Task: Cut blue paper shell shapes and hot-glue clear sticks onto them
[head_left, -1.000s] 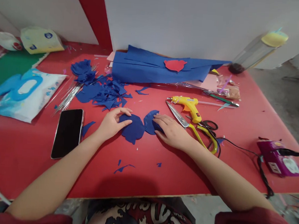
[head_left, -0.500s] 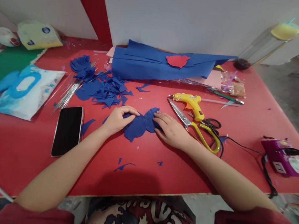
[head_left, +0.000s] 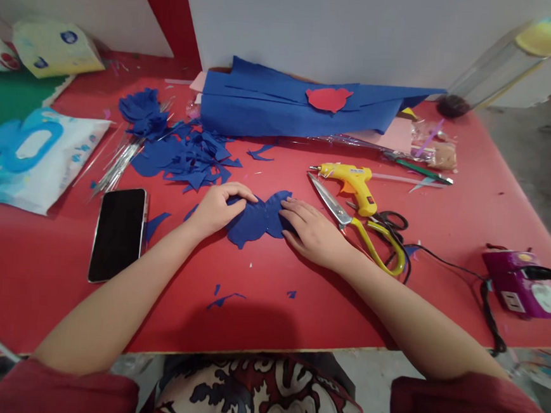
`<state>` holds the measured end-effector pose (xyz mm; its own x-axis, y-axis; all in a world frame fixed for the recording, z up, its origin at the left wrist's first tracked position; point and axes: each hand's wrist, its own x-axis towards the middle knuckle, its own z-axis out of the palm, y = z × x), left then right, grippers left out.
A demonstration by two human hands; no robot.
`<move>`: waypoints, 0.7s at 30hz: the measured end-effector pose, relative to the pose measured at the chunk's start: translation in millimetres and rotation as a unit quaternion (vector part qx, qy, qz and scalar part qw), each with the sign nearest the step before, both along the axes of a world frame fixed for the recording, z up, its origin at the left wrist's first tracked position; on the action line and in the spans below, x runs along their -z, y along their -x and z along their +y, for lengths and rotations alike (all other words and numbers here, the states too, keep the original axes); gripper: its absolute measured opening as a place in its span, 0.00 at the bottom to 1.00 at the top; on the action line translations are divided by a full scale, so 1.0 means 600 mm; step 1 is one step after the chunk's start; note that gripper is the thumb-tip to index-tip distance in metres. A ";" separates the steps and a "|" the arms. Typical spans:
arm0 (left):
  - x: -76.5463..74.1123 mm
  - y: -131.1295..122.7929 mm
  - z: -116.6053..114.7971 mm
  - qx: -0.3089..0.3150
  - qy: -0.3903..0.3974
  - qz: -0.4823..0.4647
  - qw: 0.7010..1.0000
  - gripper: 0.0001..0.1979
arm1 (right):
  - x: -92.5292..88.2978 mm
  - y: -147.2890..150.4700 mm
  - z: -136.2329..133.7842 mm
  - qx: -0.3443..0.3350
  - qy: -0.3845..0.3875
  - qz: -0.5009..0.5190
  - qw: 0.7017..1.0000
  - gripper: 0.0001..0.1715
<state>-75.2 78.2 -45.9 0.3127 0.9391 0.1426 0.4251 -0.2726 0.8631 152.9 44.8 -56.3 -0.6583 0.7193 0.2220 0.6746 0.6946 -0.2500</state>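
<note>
A blue cut-out (head_left: 253, 222) with rounded lobes, like foam sheet or felt, lies on the red table in front of me. My left hand (head_left: 221, 208) holds its left side, thumb and fingers curved over the edge. On the right lobe (head_left: 275, 208) my right hand (head_left: 309, 229) keeps its grip, fingers on top and thumb lower down near the edge. The underside of the cut-out is hidden. Right of my right hand lie scissors (head_left: 336, 205) with yellow handles, and a yellow glue gun (head_left: 354, 179) sits just behind them.
Blue scraps (head_left: 191, 158) and thin metal wires (head_left: 120, 165) lie behind left. A phone (head_left: 118, 235) rests beside my left forearm, near a wipes pack (head_left: 41, 156). Blue sheets (head_left: 264, 113) bearing a red cut-out (head_left: 329, 99) lie at the back. A purple box (head_left: 520, 283) with cables stands right.
The view has shifted a little, so the table's things appear slightly higher. Both hands stay on the blue cut-out, with hardly any movement.
</note>
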 end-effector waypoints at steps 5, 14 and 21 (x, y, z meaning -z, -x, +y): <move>0.001 -0.002 0.000 0.009 -0.013 0.022 1.000 0.10 | 0.002 -0.001 0.000 0.002 0.011 0.006 1.000 0.20; 0.004 -0.004 -0.002 0.022 -0.043 0.062 0.997 0.11 | 0.000 -0.001 0.000 0.004 0.019 0.009 1.000 0.20; 0.010 -0.006 -0.003 0.026 -0.072 0.072 0.994 0.10 | -0.001 0.000 0.000 0.006 0.030 0.004 1.000 0.19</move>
<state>-71.8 76.3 -51.7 0.3871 0.8941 0.2254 0.5238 -0.4144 0.7443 153.2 44.7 -55.5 -0.6487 0.7386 0.1836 0.6802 0.6708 -0.2956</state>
